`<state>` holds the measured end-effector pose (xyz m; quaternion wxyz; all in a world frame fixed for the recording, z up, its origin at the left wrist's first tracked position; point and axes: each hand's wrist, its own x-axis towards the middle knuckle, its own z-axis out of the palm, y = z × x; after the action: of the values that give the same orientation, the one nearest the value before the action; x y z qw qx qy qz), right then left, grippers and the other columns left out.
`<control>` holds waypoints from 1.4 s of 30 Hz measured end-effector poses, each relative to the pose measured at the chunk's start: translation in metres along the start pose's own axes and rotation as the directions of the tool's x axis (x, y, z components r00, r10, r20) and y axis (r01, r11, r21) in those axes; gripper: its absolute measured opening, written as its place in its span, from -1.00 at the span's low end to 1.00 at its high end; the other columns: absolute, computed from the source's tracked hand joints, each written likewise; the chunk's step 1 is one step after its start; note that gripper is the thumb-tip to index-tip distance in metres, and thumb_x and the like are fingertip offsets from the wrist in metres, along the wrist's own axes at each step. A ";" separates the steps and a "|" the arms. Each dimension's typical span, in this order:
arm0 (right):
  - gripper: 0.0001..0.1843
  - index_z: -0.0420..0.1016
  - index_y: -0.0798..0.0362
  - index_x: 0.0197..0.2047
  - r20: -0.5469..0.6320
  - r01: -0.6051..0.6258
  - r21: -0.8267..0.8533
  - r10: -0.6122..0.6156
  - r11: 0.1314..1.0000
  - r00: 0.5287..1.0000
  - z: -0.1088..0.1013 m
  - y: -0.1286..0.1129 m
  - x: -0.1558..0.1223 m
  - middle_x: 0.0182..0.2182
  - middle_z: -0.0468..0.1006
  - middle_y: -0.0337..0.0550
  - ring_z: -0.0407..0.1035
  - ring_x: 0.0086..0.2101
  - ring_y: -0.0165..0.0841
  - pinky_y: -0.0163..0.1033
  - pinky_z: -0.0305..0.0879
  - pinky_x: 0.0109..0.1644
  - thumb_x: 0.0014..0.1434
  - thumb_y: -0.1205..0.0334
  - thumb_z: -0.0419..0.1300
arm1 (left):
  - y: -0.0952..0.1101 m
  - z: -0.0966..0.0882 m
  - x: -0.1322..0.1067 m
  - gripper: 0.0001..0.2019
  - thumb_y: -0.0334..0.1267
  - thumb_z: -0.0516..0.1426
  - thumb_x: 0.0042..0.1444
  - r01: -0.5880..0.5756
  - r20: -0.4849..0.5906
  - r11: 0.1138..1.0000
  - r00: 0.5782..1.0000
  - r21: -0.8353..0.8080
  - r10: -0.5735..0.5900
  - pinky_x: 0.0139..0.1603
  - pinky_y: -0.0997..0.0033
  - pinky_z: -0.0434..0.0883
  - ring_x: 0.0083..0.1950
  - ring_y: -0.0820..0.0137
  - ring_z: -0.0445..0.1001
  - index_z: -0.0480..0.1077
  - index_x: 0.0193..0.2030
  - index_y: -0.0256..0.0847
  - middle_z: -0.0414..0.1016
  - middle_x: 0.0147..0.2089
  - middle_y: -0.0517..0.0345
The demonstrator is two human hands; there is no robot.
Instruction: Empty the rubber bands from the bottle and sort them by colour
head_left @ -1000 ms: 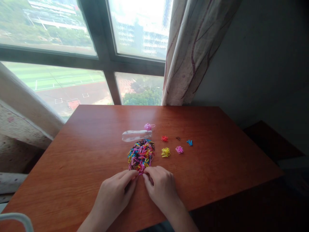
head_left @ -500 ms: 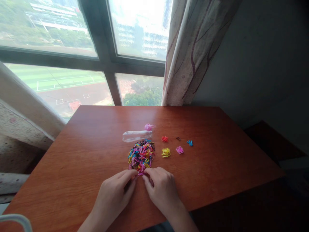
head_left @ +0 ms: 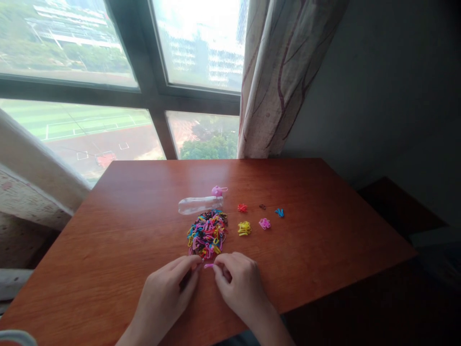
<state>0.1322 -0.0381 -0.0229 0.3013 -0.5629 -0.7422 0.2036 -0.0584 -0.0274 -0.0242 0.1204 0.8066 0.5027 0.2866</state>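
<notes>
A heap of small multicoloured hair ties (head_left: 208, 233) lies on the table in front of my hands. My right hand (head_left: 237, 278) pinches a pink hair tie (head_left: 208, 265), whose loop sticks out to the left from thumb and forefinger. Close by, my left hand (head_left: 169, 286) is closed with its fingertips together at the heap's near edge. A tiny bit of something shows at those fingertips, too small to name. Right of the heap are sorted groups: red hair ties (head_left: 242, 208), yellow hair ties (head_left: 244, 228), pink hair ties (head_left: 264, 223), blue hair ties (head_left: 280, 212) and a dark hair tie (head_left: 262, 206).
A clear plastic bottle (head_left: 198, 205) lies on its side behind the heap, beside a pink cap (head_left: 217, 191) with a loop. The wooden table (head_left: 144, 192) meets a window (head_left: 201, 57) and a curtain (head_left: 281, 72). A pale curved object (head_left: 18, 336) shows at the lower left.
The pink hair tie, earlier between both hands' fingertips, now sticks out of my right hand, apart from the left. The whole view has shifted slightly.
</notes>
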 end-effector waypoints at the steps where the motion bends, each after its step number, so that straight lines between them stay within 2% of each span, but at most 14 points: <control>1: -0.86 0.41 0.00 -0.39 -0.008 -0.020 0.042 0.020 0.999 1.000 -0.001 0.001 -0.001 -0.53 0.46 -0.30 0.31 -0.47 -0.42 -0.31 0.03 -0.35 0.21 0.35 0.15 | 0.000 0.000 0.000 -0.82 -0.29 0.03 0.23 0.000 0.001 1.000 1.000 0.002 0.000 -0.34 0.54 0.48 -0.32 0.42 0.62 0.46 -0.15 -0.09 0.64 -0.25 0.23; 4: -0.87 0.46 0.01 -0.36 -0.039 -0.102 0.158 0.110 0.982 0.993 -0.010 0.014 -0.003 -0.55 0.42 -0.31 0.29 -0.50 -0.44 -0.35 0.07 -0.40 0.23 0.28 0.14 | 0.000 -0.001 0.000 -0.82 -0.29 0.03 0.24 -0.006 -0.007 1.000 1.000 0.011 0.006 -0.34 0.55 0.48 -0.33 0.43 0.62 0.46 -0.17 -0.09 0.64 -0.25 0.23; 7: -0.81 0.49 0.02 -0.35 -0.118 -0.179 0.191 0.204 0.965 0.972 -0.026 0.041 -0.001 -0.59 0.36 -0.32 0.26 -0.55 -0.44 -0.37 0.10 -0.45 0.25 0.18 0.13 | -0.001 0.000 0.000 -0.82 -0.29 0.03 0.24 -0.016 -0.024 1.000 1.000 0.017 0.016 -0.36 0.56 0.47 -0.34 0.43 0.62 0.46 -0.18 -0.08 0.64 -0.26 0.25; 10: -0.77 0.51 0.03 -0.35 -0.277 -0.258 0.130 0.285 0.957 0.917 -0.048 0.075 0.002 -0.61 0.33 -0.33 0.23 -0.58 -0.45 -0.38 0.12 -0.47 0.25 0.11 0.14 | -0.001 0.000 -0.001 -0.82 -0.30 0.03 0.23 -0.016 -0.027 1.000 1.000 0.017 0.017 -0.36 0.56 0.47 -0.34 0.43 0.62 0.46 -0.17 -0.08 0.64 -0.26 0.25; 12: -0.77 0.52 0.04 -0.34 -0.356 -0.292 0.047 0.289 0.955 0.889 -0.059 0.094 0.004 -0.59 0.35 -0.31 0.25 -0.56 -0.44 -0.37 0.15 -0.44 0.23 0.09 0.15 | -0.001 0.001 -0.002 -0.82 -0.30 0.03 0.23 -0.011 -0.020 1.000 1.000 0.019 0.011 -0.34 0.55 0.47 -0.33 0.42 0.62 0.46 -0.17 -0.08 0.64 -0.25 0.25; 15: -0.76 0.52 0.05 -0.33 -0.351 -0.287 -0.060 0.249 0.956 0.903 -0.069 0.110 0.005 -0.60 0.36 -0.30 0.26 -0.57 -0.42 -0.36 0.14 -0.44 0.24 0.10 0.13 | 0.000 0.001 -0.003 -0.82 -0.30 0.03 0.23 -0.008 -0.009 1.000 1.000 0.024 0.008 -0.35 0.55 0.47 -0.33 0.42 0.62 0.46 -0.17 -0.08 0.64 -0.25 0.25; 19: -0.77 0.52 0.03 -0.32 -0.303 -0.232 -0.175 0.172 0.957 0.937 -0.069 0.112 0.006 -0.60 0.39 -0.28 0.29 -0.56 -0.41 -0.33 0.12 -0.42 0.24 0.13 0.10 | 0.001 0.001 -0.002 -0.82 -0.29 0.03 0.24 -0.011 -0.010 1.000 1.000 0.025 0.012 -0.36 0.55 0.47 -0.34 0.42 0.62 0.46 -0.17 -0.08 0.64 -0.26 0.25; 25: -0.77 0.52 0.02 -0.32 -0.332 -0.268 -0.204 0.191 0.942 0.924 -0.067 0.112 0.007 -0.60 0.42 -0.27 0.32 -0.57 -0.40 -0.31 0.13 -0.41 0.24 0.11 0.11 | 0.002 0.000 -0.001 -0.82 -0.29 0.03 0.23 -0.013 -0.020 0.999 1.000 0.032 0.014 -0.37 0.55 0.47 -0.35 0.41 0.62 0.47 -0.19 -0.09 0.65 -0.27 0.23; 29: -0.75 0.53 0.03 -0.32 -0.327 -0.242 -0.193 0.170 0.951 0.930 -0.067 0.112 0.004 -0.59 0.45 -0.24 0.33 -0.57 -0.39 -0.31 0.17 -0.42 0.25 0.10 0.10 | 0.003 -0.001 0.000 -0.80 -0.29 0.02 0.22 0.003 -0.011 1.000 1.000 0.028 -0.003 -0.36 0.55 0.48 -0.34 0.40 0.63 0.48 -0.19 -0.10 0.65 -0.26 0.21; 32: -0.73 0.55 0.04 -0.28 -0.296 -0.177 -0.169 0.122 0.970 0.947 -0.067 0.109 0.002 -0.52 0.54 -0.17 0.39 -0.53 -0.37 -0.31 0.22 -0.40 0.28 0.13 0.07 | 0.004 -0.003 0.001 -0.80 -0.28 0.03 0.22 0.032 -0.007 0.999 0.999 0.025 -0.032 -0.35 0.54 0.48 -0.32 0.39 0.63 0.49 -0.19 -0.10 0.66 -0.25 0.20; 35: -0.71 0.58 0.03 -0.27 -0.254 -0.121 -0.198 0.069 0.973 0.965 -0.066 0.107 0.001 -0.44 0.60 -0.11 0.45 -0.47 -0.33 -0.30 0.28 -0.35 0.29 0.16 0.04 | 0.005 -0.004 0.001 -0.81 -0.23 0.04 0.21 0.115 -0.079 0.992 0.991 0.047 -0.111 -0.38 0.52 0.48 -0.35 0.39 0.62 0.49 -0.22 -0.10 0.65 -0.29 0.21; 38: -0.70 0.59 0.03 -0.23 -0.271 -0.123 -0.218 0.061 0.968 0.961 -0.065 0.107 0.002 -0.35 0.64 -0.08 0.50 -0.40 -0.30 -0.27 0.33 -0.29 0.29 0.19 0.03 | 0.005 -0.004 0.002 -0.81 -0.18 0.05 0.21 0.205 -0.133 0.976 0.972 0.069 -0.195 -0.45 0.51 0.45 -0.45 0.40 0.58 0.50 -0.23 -0.11 0.63 -0.38 0.25; 42: -0.71 0.59 0.04 -0.20 -0.282 -0.137 -0.208 0.075 0.969 0.956 -0.065 0.107 0.001 -0.29 0.66 -0.08 0.53 -0.35 -0.28 -0.25 0.36 -0.24 0.29 0.22 0.03 | 0.003 -0.004 0.002 -0.81 -0.19 0.06 0.20 0.190 -0.129 0.979 0.975 0.079 -0.179 -0.42 0.49 0.47 -0.38 0.37 0.62 0.50 -0.22 -0.11 0.65 -0.32 0.24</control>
<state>0.2518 -0.0091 -0.0434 0.3234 -0.6553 -0.6804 0.0549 -0.0577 -0.0272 -0.0182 0.0789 0.7422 0.5943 0.2995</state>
